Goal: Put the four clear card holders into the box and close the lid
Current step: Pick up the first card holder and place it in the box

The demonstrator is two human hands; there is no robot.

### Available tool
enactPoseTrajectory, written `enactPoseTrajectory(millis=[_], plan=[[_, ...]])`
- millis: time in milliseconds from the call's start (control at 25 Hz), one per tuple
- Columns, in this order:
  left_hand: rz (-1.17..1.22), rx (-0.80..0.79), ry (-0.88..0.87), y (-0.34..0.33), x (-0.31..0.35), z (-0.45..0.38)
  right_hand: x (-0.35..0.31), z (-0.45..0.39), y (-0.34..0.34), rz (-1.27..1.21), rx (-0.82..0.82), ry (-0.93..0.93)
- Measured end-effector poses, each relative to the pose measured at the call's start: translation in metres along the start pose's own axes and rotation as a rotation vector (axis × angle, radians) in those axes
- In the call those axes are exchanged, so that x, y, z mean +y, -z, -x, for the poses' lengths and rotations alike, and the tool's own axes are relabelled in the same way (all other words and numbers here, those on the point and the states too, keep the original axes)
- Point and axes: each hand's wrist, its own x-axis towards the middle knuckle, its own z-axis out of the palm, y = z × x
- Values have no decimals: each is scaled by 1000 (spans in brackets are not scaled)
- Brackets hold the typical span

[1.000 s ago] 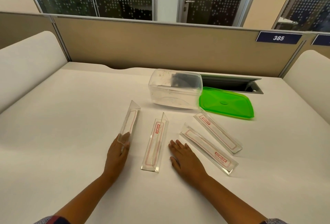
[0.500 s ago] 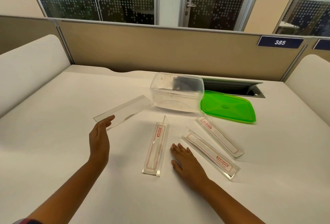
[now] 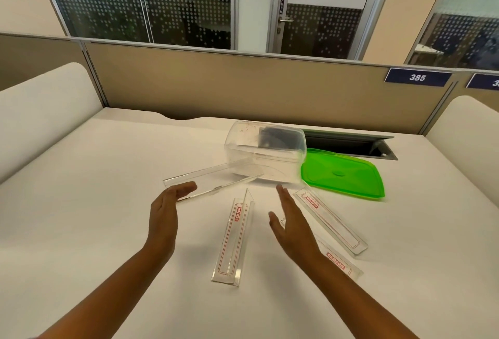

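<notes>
White desk surface, office cubicle. Change: long clear acrylic card holder, earlier flat by the left hand, now lifted and swung toward the clear plastic box; first of four in transit. Left fingers pinch its near end. Right hand raised, spread wide, holding nothing. Green lid lies beside box.

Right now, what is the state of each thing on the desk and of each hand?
Box: open, no holder inside.
Green lid: off, flat beside the box.
Lifted card holder: held by left hand.
Three card holders: on the desk.
Right hand: open, empty.
</notes>
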Motion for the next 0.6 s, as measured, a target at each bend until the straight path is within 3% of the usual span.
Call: enactPoseTrajectory(millis=[280,600], plan=[[65,-110,65,-17,-3,-12,-13,-17,13,-216,85,-78],[158,-167,221,-39,-9,-42,-19,-37,22,-380,199,-33]])
